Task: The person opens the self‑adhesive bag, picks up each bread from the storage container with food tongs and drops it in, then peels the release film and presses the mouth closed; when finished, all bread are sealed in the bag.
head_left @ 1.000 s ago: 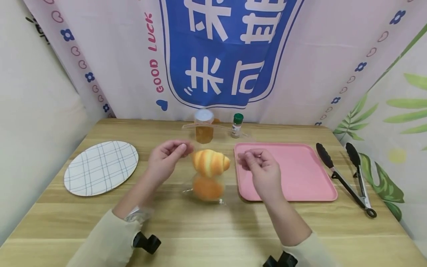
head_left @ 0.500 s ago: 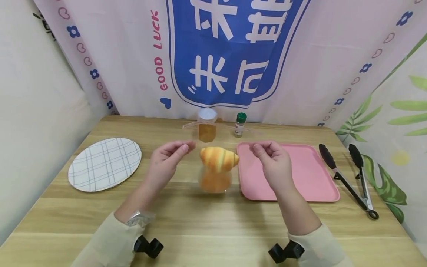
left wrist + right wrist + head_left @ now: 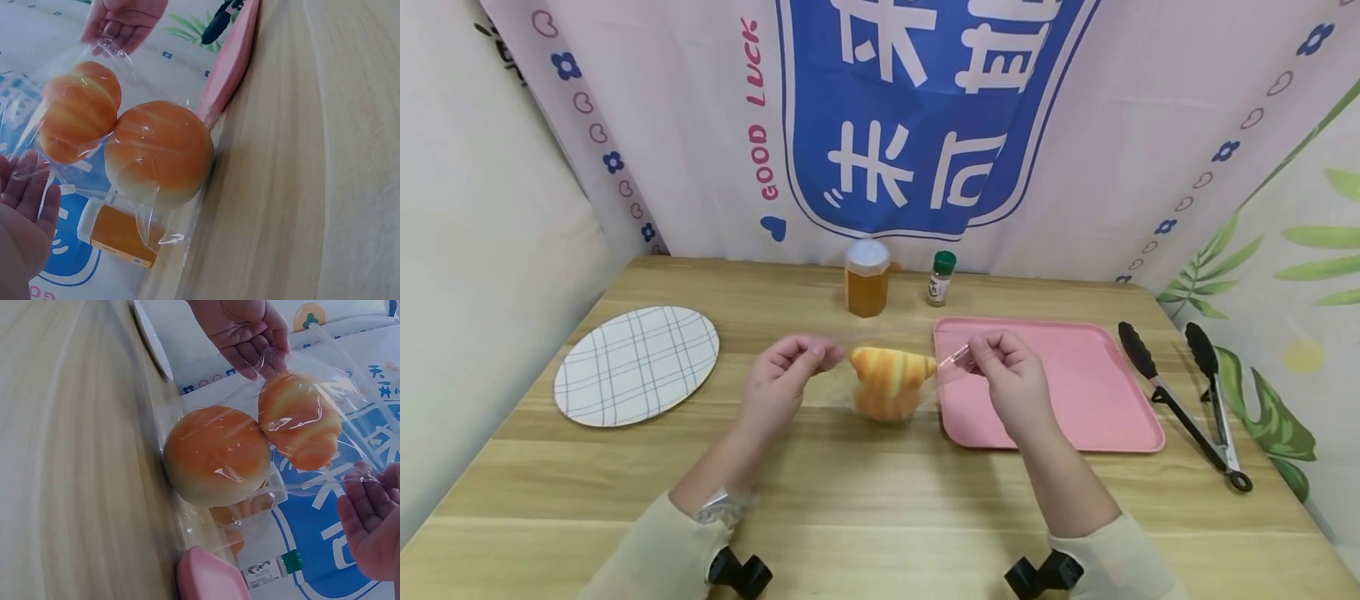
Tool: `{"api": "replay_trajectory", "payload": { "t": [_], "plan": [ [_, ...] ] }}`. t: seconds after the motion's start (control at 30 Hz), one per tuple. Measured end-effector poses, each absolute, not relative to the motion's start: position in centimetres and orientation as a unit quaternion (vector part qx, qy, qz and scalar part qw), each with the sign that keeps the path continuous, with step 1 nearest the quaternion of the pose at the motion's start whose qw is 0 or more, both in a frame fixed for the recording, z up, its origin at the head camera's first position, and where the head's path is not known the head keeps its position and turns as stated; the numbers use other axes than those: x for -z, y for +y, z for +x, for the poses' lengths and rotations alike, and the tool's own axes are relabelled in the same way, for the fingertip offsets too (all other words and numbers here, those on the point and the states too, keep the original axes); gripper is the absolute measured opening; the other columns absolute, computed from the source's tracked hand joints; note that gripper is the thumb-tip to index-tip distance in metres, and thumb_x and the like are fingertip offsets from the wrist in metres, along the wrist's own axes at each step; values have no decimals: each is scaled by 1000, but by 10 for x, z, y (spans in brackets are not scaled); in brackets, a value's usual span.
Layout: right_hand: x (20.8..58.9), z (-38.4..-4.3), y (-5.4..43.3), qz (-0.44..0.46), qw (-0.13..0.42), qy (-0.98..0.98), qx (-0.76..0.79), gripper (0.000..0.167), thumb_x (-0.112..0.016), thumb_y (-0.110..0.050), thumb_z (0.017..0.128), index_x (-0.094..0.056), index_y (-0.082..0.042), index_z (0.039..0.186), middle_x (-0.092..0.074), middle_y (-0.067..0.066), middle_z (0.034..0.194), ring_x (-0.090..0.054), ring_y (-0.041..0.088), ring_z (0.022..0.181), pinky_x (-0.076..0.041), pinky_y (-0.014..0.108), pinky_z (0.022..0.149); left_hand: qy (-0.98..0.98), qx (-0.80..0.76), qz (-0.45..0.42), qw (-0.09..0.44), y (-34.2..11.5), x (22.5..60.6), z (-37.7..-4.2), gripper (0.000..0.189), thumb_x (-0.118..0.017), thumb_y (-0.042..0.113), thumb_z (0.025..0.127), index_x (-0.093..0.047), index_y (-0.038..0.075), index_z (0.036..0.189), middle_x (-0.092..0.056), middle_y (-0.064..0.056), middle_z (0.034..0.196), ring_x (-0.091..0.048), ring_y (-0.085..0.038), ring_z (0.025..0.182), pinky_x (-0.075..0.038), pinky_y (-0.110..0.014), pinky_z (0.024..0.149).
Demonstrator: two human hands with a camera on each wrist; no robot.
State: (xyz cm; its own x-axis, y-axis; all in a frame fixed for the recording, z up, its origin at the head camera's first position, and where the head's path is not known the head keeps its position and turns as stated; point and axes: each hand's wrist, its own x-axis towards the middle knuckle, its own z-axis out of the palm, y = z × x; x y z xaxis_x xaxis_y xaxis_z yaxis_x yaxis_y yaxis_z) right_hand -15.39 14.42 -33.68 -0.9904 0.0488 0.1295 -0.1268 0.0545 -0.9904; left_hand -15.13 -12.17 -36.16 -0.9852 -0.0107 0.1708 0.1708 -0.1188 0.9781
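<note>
A clear plastic bag hangs between my two hands. Inside it are a croissant-shaped bread on top and a round bun below, touching each other. My left hand pinches the bag's upper edge on the left. Opposite it, the right hand pinches the other upper corner, where the plastic gathers into a shiny fold. Both wrist views show the film stretched between the fingertips. In the head view the croissant covers part of the bun. Whether the bag's bottom touches the table cannot be told.
A pink tray lies to the right, with black-tipped tongs beyond it. At the left is a checked oval plate. A honey-coloured jar and a green-capped shaker bottle stand at the back of the wooden table.
The hands have moved slightly apart, then a little lower. The croissant and bun now appear closer together in the head view, and the bag's upper edge sits lower, no longer across the jar.
</note>
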Motion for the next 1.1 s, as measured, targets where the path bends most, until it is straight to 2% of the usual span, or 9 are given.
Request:
{"api": "replay_trajectory", "payload": {
  "t": [0.23,0.4,0.5,0.57,0.67,0.77,0.9,1.03,1.1],
  "plan": [
    [342,-156,139,-29,39,-704,-709,16,-47,1,96,-57,-2,83,-63,-7,70,-64,5,69,-58,20,75,-651,757,-12,51,-114,363,-152,19,-49,0,98,-61,6,84,-71,11,77,-68,-5,80,-57,-23,85],
    [340,-157,139,-32,46,-729,-682,19,-47,-8,100,-56,0,85,-61,-7,71,-64,5,70,-58,21,76,-682,728,-17,64,-111,355,-152,24,-51,14,101,-60,9,80,-71,13,74,-69,-6,82,-53,-21,88],
    [338,-158,140,-25,51,-746,-664,29,-47,-19,104,-55,-4,81,-64,-8,69,-65,5,70,-58,22,77,-699,709,-26,91,-108,352,-153,32,-49,18,103,-62,0,80,-69,13,71,-68,-6,78,-53,-21,84],
    [337,-159,140,-18,60,-757,-651,34,-48,-25,104,-55,-6,78,-64,-10,69,-67,4,70,-57,22,77,-701,703,-36,114,-106,351,-154,33,-49,15,103,-64,-8,84,-68,12,70,-68,-7,76,-55,-22,82],
    [334,-159,139,-8,77,-761,-644,32,-52,-24,103,-58,-4,79,-64,-10,70,-67,4,71,-58,22,77,-692,707,-49,136,-105,350,-154,29,-52,10,101,-64,-14,92,-68,11,71,-66,-7,74,-56,-21,80],
    [332,-160,139,-5,93,-759,-644,26,-55,-19,101,-62,3,89,-65,-12,72,-67,2,73,-58,21,79,-684,712,-58,149,-104,350,-154,23,-54,7,99,-65,-14,98,-69,14,73,-66,-5,74,-58,-21,79],
    [332,-163,138,-24,99,-721,-685,19,-52,-10,100,-61,1,87,-63,-11,71,-67,1,72,-58,21,78,-646,748,-49,143,-102,349,-154,19,-50,3,100,-64,-5,92,-70,12,78,-69,-6,76,-59,-24,82],
    [332,-167,139,-60,80,-668,-737,24,-46,-6,100,-56,-7,78,-64,-7,67,-67,5,69,-59,22,76,-579,806,-25,120,-96,348,-155,26,-46,1,99,-61,11,81,-72,8,78,-71,-8,77,-60,-25,82],
    [333,-168,139,-76,64,-661,-744,25,-45,-8,100,-54,-8,77,-66,-7,66,-67,7,69,-59,22,76,-554,824,-18,115,-93,347,-154,29,-45,0,99,-62,14,79,-72,7,77,-71,-7,75,-60,-23,78]
  ]
}}
